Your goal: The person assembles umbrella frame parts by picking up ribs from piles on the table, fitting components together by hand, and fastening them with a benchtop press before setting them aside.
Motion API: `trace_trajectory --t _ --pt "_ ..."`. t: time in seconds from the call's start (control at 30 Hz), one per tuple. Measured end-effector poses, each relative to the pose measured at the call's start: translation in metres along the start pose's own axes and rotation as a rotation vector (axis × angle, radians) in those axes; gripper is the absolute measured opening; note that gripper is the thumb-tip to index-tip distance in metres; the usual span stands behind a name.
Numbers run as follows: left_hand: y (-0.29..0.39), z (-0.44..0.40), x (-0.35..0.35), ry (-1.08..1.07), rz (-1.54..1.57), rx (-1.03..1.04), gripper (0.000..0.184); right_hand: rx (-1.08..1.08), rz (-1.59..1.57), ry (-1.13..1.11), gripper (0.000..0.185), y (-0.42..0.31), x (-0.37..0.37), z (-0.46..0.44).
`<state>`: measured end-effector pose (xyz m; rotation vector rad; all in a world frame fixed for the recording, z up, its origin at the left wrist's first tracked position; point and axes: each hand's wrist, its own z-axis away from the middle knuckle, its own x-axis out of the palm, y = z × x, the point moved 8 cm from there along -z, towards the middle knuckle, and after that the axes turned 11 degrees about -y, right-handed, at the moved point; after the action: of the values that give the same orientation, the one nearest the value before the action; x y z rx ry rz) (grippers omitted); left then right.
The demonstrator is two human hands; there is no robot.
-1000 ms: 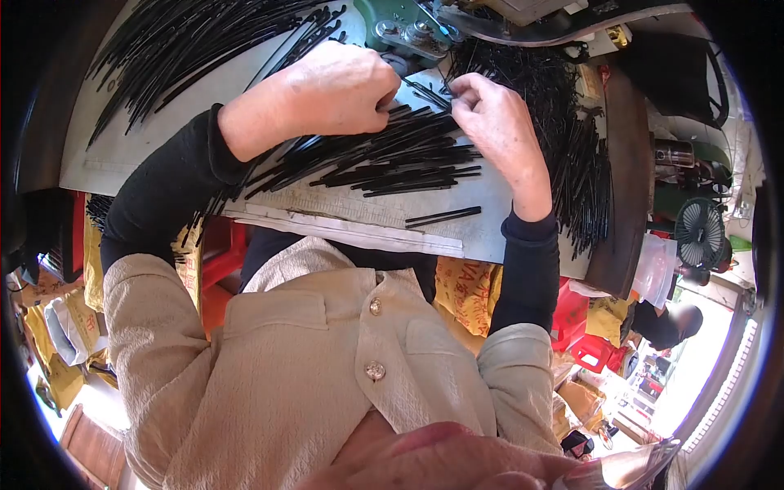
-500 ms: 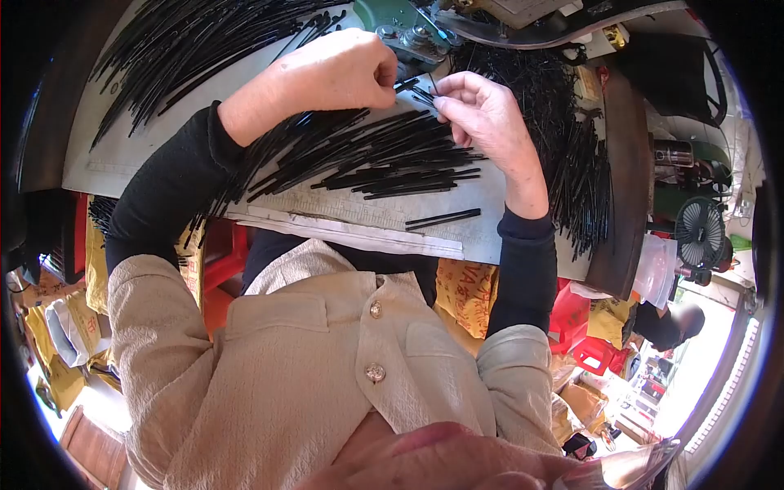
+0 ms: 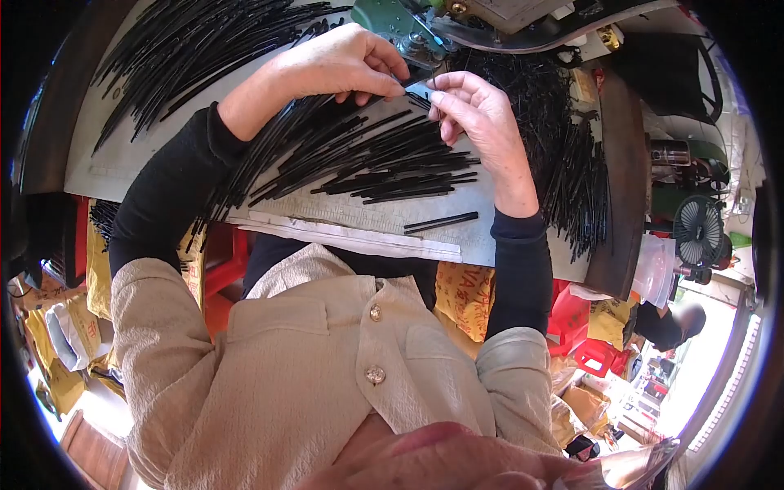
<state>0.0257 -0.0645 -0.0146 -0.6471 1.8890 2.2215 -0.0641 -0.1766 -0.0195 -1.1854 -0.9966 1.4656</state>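
My left hand (image 3: 351, 67) is closed in a pinch over the worktable, with the dark end of a thin black strip (image 3: 415, 80) showing at its fingertips. Close beside it, my right hand (image 3: 478, 114) pinches another slim black piece between thumb and forefinger; the fingers partly hide it. Below both hands a loose pile of black strips (image 3: 376, 159) fans across the pale tabletop (image 3: 343, 208). Two strips (image 3: 441, 222) lie apart near the front edge.
A larger heap of black strips (image 3: 188, 65) covers the left of the table. Tangled black scraps (image 3: 523, 90) and more strips (image 3: 584, 188) lie on the right. A green machine (image 3: 392, 20) stands behind my hands. A small fan (image 3: 698, 233) sits at the right.
My left hand has turned, its fingers loosening from a tight curl into a pinch pointing at the right hand. The right hand has shifted slightly left, and the fingertips are closer together.
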Motion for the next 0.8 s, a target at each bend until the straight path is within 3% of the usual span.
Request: trace_trajectory --t 0.43,0.6,0.8 --pt "0.006 -0.002 0.008 -0.026 -0.091 0.059 0.027 -0.053 -0.151 0.023 0.020 0.002 -0.002 -0.003" --pt "-0.005 -0.002 0.015 -0.121 0.102 -0.020 0.025 -0.063 -0.197 -0.038 0.020 0.004 0.002 -0.004" --pt "-0.014 -0.004 0.008 -0.086 0.242 -0.031 0.018 -0.065 -0.274 0.005 0.019 0.008 -0.002 -0.001"
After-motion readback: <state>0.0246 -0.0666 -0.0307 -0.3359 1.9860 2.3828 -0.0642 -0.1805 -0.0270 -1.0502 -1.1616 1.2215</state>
